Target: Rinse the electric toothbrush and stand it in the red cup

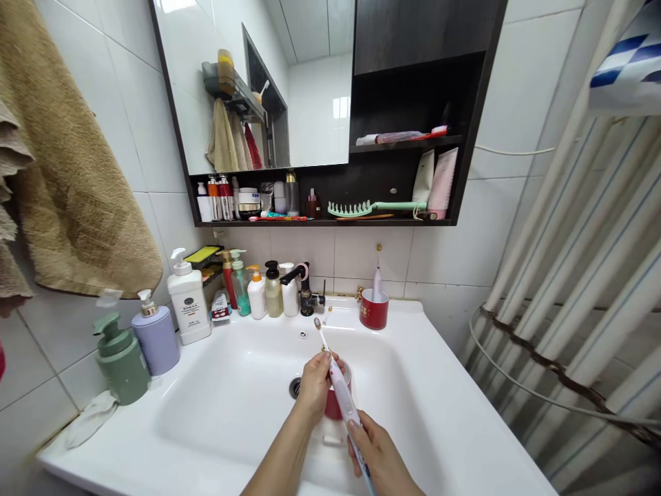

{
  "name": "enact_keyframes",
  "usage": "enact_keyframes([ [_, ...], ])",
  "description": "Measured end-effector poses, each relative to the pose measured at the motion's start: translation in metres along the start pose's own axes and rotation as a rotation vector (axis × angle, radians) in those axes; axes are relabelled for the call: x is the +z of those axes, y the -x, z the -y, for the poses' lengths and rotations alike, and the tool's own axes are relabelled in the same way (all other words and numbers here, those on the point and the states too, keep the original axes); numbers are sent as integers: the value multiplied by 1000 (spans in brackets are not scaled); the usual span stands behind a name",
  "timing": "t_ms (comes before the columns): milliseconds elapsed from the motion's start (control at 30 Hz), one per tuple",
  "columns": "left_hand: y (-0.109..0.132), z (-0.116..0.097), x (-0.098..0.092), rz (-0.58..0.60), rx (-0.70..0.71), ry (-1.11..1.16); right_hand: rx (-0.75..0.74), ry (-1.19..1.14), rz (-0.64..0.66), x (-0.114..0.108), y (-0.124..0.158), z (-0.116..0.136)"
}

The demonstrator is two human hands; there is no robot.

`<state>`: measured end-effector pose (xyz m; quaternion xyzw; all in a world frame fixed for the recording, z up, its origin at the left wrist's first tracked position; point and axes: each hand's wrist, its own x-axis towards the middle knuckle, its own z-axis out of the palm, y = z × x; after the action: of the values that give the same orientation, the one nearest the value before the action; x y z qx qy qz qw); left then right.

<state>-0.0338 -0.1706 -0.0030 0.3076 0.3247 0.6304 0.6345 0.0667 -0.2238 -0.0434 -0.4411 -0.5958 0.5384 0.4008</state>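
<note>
My left hand [314, 386] is wrapped round a red cup [334, 406], held over the white sink basin [232, 399]. My right hand [379, 458] grips the lower handle of a white and pink electric toothbrush [338, 382]. The brush head points up and away, toward the black tap [304, 289]. The toothbrush shaft crosses in front of the cup and the left fingers. A second red cup [374, 311] with another toothbrush standing in it sits on the sink's back ledge.
Pump bottles line the left rim: green [120, 358], lilac [155, 336], white [189, 303]. Smaller bottles stand by the tap. A brown towel [67, 172] hangs at the left. A mirror cabinet shelf with a green comb [361, 207] is above. A striped curtain [583, 289] hangs at the right.
</note>
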Motion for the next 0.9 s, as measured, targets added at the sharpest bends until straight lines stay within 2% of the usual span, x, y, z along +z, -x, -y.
enact_keyframes([
  [167,4,1,6,-9,15,-43,-5,69,-82,-1,1,2],
  [300,5,-2,11,41,-11,-66,-29,20,-57,-1,4,6],
  [600,5,2,-8,-50,71,-45,14,106,-101,-1,5,8],
  [900,1,-3,-9,67,100,-102,3,19,-30,-1,3,0],
])
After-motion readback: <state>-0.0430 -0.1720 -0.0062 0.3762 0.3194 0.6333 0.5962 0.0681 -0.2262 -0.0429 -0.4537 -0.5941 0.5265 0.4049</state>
